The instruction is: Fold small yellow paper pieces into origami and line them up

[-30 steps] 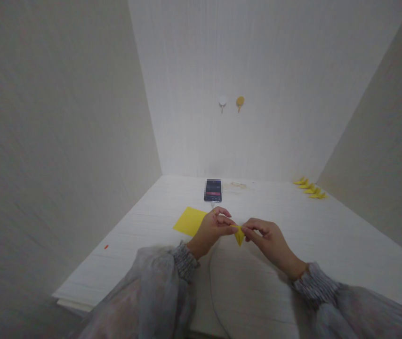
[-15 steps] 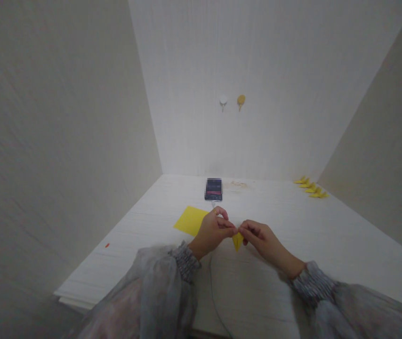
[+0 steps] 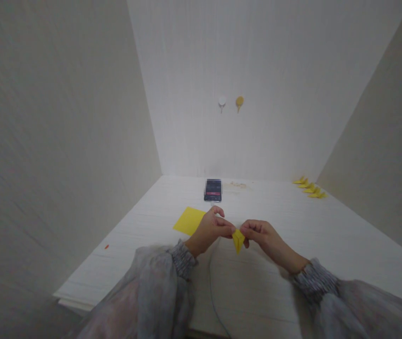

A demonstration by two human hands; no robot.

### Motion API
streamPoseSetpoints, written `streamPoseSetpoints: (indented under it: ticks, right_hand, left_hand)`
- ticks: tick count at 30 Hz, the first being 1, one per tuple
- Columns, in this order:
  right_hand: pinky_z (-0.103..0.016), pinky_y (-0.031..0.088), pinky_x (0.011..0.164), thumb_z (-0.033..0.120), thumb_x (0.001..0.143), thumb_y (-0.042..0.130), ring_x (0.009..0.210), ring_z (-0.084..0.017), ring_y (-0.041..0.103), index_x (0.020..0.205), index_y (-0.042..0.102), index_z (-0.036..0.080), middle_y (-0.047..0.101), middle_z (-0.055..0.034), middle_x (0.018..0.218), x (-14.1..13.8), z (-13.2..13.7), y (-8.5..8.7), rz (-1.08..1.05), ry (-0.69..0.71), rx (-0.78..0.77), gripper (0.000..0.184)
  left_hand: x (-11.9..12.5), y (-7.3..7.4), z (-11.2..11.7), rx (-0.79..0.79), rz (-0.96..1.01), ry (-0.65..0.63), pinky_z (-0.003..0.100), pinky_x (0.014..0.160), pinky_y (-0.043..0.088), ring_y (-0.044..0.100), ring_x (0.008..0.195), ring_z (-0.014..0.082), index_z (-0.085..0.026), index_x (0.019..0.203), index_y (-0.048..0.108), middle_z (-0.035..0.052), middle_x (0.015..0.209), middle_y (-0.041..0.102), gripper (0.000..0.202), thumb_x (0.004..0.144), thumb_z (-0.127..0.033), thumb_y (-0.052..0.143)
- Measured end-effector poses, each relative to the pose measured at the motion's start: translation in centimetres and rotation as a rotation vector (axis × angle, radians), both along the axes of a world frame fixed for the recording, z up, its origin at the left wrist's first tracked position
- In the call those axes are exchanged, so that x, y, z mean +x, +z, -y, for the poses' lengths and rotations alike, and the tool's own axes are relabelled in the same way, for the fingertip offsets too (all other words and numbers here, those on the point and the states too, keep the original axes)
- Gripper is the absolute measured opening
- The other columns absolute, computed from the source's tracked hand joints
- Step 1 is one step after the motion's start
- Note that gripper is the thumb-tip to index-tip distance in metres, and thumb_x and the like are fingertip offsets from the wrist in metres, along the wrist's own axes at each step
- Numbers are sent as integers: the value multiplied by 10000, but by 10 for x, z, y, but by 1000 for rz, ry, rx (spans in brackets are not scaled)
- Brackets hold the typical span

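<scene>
A small piece of folded yellow paper (image 3: pixel 237 241), kite-shaped and pointing down toward me, is held between both hands above the table. My left hand (image 3: pixel 211 230) pinches its upper left edge between thumb and fingers. On the other side, my right hand (image 3: pixel 261 235) grips the upper right edge, fingertips curled behind it. A flat yellow paper sheet (image 3: pixel 188 221) lies on the table, partly hidden behind my left hand. Several folded yellow paper figures (image 3: pixel 309 187) stand in a slanting row at the far right.
A phone (image 3: pixel 213 190) lies near the back wall, with a thin cable (image 3: pixel 211 287) running toward me under my left hand. A small red bit (image 3: pixel 107 246) sits by the table's left edge. Two hooks (image 3: pixel 239 101) are on the back wall. Panels rise on both sides.
My fingers have moved slightly apart at the top of the folded paper, so more of its face shows. The view has shifted a little.
</scene>
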State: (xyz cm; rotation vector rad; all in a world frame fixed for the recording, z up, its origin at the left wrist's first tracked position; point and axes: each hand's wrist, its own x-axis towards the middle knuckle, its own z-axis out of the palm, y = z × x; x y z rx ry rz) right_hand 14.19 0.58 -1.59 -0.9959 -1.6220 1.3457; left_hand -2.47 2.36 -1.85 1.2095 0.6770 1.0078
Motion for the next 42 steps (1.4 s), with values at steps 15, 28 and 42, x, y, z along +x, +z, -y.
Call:
streamPoseSetpoints:
  ticks: [15,28,42]
  right_hand:
    - [-218,370,486,402,735,502,481,-88,462,646,560,145,522,13,539,-1,3,1,64,34,78,278]
    - [-221,353,468,437,730,484,461,-92,437,616,530,154,490,18,505,-1,-1,-3,35,-102,87,308]
    - [-219,375,477,375,732,518,486,-92,477,778,532,168,509,34,558,-2,0,-4,-17,-172,139,212]
  left_hand:
    - [1,1,1,-27,-13,-45,216,476,430,536,469,98,-168,773,375,-25,566,599,412,517,-159,698]
    - [2,-4,-1,-124,71,-53,263,606,464,579,593,115,-157,792,428,13,679,605,343,569,-240,675]
    - [2,-3,-3,-2,33,-11,231,648,426,564,621,98,-105,783,608,21,681,625,313,496,-165,720]
